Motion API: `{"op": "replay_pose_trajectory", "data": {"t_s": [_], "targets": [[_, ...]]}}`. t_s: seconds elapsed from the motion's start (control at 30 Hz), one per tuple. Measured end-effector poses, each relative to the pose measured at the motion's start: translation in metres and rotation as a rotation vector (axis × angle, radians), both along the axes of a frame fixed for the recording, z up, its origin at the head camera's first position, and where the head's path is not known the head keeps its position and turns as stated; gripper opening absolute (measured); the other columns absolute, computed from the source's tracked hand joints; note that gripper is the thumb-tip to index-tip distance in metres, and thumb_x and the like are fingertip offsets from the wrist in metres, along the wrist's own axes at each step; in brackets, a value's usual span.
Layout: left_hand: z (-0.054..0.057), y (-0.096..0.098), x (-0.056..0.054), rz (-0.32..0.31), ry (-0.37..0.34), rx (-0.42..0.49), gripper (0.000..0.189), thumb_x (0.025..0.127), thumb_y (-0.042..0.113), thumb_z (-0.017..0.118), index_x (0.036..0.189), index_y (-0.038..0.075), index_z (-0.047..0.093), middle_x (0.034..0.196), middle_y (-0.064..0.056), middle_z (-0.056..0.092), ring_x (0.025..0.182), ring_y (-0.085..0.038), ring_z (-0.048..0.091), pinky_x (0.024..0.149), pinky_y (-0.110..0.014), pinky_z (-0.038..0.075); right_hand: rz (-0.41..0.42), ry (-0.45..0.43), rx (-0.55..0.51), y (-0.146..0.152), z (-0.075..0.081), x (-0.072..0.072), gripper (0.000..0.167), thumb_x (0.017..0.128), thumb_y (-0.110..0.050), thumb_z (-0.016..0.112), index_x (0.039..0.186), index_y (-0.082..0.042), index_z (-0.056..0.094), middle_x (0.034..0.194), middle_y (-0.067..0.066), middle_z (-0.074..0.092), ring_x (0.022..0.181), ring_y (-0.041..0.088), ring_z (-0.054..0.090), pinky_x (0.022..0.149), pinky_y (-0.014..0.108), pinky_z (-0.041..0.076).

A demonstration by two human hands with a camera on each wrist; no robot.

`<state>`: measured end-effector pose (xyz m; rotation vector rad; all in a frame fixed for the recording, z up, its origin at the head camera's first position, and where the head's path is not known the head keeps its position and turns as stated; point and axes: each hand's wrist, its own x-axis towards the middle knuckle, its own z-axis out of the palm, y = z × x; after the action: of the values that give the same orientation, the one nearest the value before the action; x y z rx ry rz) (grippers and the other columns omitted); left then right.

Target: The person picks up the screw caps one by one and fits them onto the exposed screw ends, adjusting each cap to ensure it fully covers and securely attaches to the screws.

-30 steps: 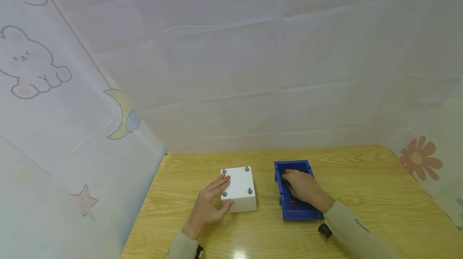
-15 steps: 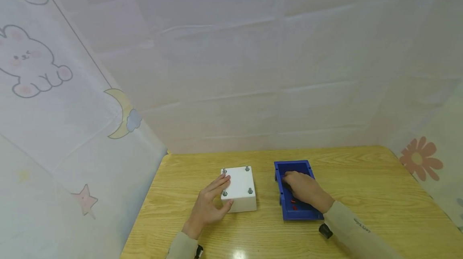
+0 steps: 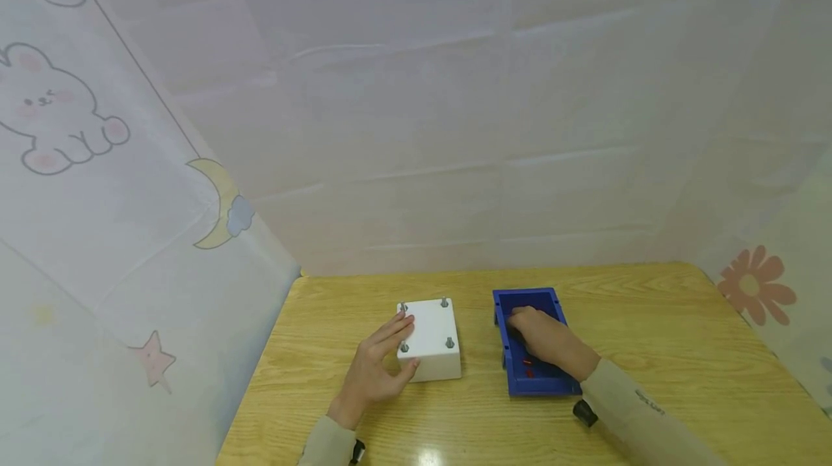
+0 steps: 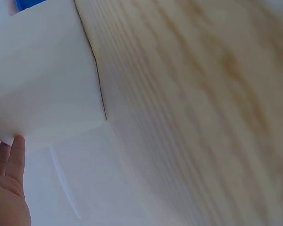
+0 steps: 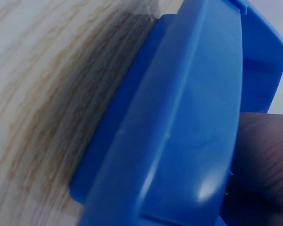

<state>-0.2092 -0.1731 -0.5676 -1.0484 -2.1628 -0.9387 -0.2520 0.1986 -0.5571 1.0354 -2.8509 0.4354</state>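
A white box (image 3: pixel 433 361) with a bolt standing at each corner of its top sits on the table. My left hand (image 3: pixel 372 372) rests on its left side, fingertips on the top and thumb at the front face. In the left wrist view, straight fingers (image 4: pixel 15 157) touch the white box (image 4: pixel 47 80). To the right, my right hand (image 3: pixel 542 336) reaches down into a blue bin (image 3: pixel 542 386), its fingertips hidden by the hand and the bin. Small red pieces (image 3: pixel 529 373) lie on the bin floor. I cannot tell what the right fingers hold.
The wooden table (image 3: pixel 663 350) extends right of the bin and in front of both things. A pale cloth backdrop (image 3: pixel 416 162) with printed drawings closes off the back and sides. A dark wrist device (image 3: pixel 585 413) sits under the right sleeve.
The right hand shifts only very slightly inside the blue bin. The left hand and the white box stay in place.
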Motion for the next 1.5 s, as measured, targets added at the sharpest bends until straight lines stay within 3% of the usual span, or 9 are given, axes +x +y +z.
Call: {"op": "replay_pose_trajectory", "data": {"t_s": [0.2, 0.4, 0.73, 1.03, 1.27, 1.5], "targets": [[0.001, 0.001, 0.001, 0.012, -0.002, -0.005, 0.059, 0.078, 0.01, 0.089, 0.132, -0.007, 0.071, 0.14, -0.022, 0.069, 0.134, -0.045, 0.064, 0.116, -0.041, 0.052, 0.032, -0.018, -0.034, 0.002, 0.0, -0.003, 0.025, 0.092, 0.012, 0.071, 0.078, -0.01, 0.069, 0.077, 0.0, 0.062, 0.069, 0.005, 0.055, 0.054, 0.022, 0.047], [0.0, 0.001, 0.002, 0.008, 0.004, -0.005, 0.058, 0.079, 0.011, 0.089, 0.131, -0.007, 0.071, 0.139, -0.023, 0.07, 0.132, -0.046, 0.065, 0.113, -0.047, 0.055, 0.014, -0.059, -0.062, 0.003, 0.001, -0.001, 0.024, 0.091, 0.011, 0.07, 0.08, -0.011, 0.07, 0.078, -0.002, 0.058, 0.067, 0.003, 0.048, 0.054, 0.02, 0.044], [-0.002, -0.001, 0.002, 0.023, -0.01, -0.012, 0.058, 0.08, 0.013, 0.089, 0.133, -0.005, 0.071, 0.14, -0.021, 0.069, 0.134, -0.044, 0.064, 0.114, -0.045, 0.054, 0.044, -0.014, -0.115, 0.006, 0.008, 0.003, 0.022, 0.087, 0.013, 0.073, 0.091, -0.009, 0.072, 0.085, 0.0, 0.06, 0.074, 0.009, 0.058, 0.057, 0.024, 0.053], [-0.002, -0.002, 0.002, 0.017, -0.013, -0.011, 0.058, 0.08, 0.012, 0.089, 0.133, -0.005, 0.07, 0.14, -0.022, 0.069, 0.134, -0.045, 0.064, 0.113, -0.046, 0.055, 0.021, -0.09, -0.169, 0.008, 0.019, 0.006, 0.019, 0.089, 0.013, 0.069, 0.089, -0.007, 0.07, 0.087, 0.001, 0.063, 0.073, 0.005, 0.055, 0.058, 0.022, 0.051], [0.001, -0.001, 0.0, 0.011, -0.004, -0.008, 0.058, 0.08, 0.012, 0.089, 0.132, -0.006, 0.071, 0.14, -0.022, 0.069, 0.133, -0.046, 0.064, 0.11, -0.051, 0.056, 0.001, -0.091, -0.202, 0.009, 0.024, 0.007, 0.016, 0.091, 0.011, 0.07, 0.094, -0.005, 0.074, 0.091, 0.006, 0.067, 0.076, 0.007, 0.059, 0.06, 0.023, 0.054], [0.002, -0.001, 0.001, 0.013, -0.008, -0.011, 0.058, 0.08, 0.012, 0.089, 0.132, -0.006, 0.07, 0.14, -0.022, 0.069, 0.134, -0.045, 0.064, 0.112, -0.048, 0.056, -0.026, -0.108, -0.247, 0.009, 0.029, 0.01, 0.015, 0.092, 0.009, 0.071, 0.097, -0.004, 0.076, 0.093, 0.003, 0.066, 0.077, 0.005, 0.056, 0.061, 0.021, 0.053]]}}
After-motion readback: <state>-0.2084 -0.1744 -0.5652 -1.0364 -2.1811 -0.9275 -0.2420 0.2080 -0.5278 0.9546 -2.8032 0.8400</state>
